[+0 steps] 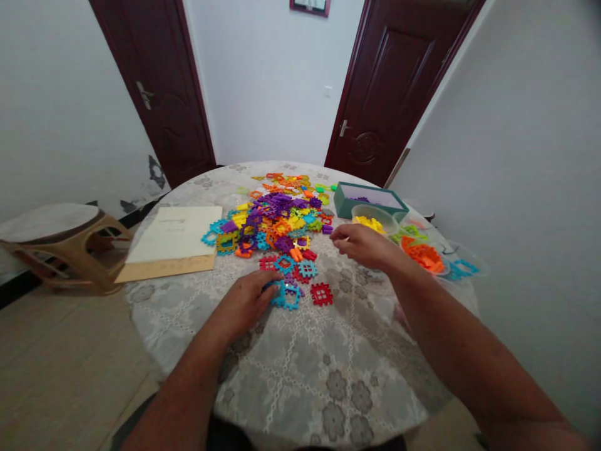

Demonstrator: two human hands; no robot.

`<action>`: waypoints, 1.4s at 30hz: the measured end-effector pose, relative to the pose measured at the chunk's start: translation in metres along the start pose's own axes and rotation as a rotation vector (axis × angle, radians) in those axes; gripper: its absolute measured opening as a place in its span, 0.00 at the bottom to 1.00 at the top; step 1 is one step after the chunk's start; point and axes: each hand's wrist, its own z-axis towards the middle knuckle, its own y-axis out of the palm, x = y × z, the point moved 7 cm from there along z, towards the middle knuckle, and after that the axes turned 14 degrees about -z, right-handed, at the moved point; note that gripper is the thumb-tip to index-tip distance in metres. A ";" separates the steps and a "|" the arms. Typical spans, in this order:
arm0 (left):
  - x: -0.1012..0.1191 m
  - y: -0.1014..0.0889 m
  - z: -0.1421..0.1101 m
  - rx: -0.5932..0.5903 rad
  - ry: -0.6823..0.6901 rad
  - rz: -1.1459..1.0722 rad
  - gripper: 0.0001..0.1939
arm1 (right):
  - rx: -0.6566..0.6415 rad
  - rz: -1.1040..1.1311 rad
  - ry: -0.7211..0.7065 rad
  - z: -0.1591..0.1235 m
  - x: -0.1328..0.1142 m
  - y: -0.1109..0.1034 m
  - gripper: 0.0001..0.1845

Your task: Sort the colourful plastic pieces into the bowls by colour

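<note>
My left hand rests low over the table with its thumb and fingers closed on the edge of a light-blue square lattice block. Beside it lie a red lattice block, another light-blue one and a blue gear-edged ring block. My right hand is held over the table, right of the big pile, its fingers bent and a little apart; no block shows in them. Closest to its fingertips is a small purple block. A heap of mixed plastic blocks spreads across the middle.
A green box with purple pieces stands at the back right. Nearer are a clear bowl of yellow pieces, orange pieces and blue pieces in clear containers. A cream board lies left; a stool stands beyond.
</note>
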 end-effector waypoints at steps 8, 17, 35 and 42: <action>0.001 0.006 0.003 -0.075 -0.046 0.023 0.21 | -0.181 0.194 0.048 0.026 0.012 -0.008 0.07; 0.000 0.011 0.005 -0.110 -0.060 0.033 0.21 | -0.043 -0.059 -0.023 0.001 0.003 -0.057 0.08; -0.001 0.036 0.002 -0.161 0.025 0.223 0.26 | -0.132 -0.143 -0.062 -0.087 -0.039 0.087 0.23; -0.012 0.032 0.010 -0.121 0.004 0.193 0.21 | -0.046 0.039 -0.142 -0.108 -0.047 0.071 0.16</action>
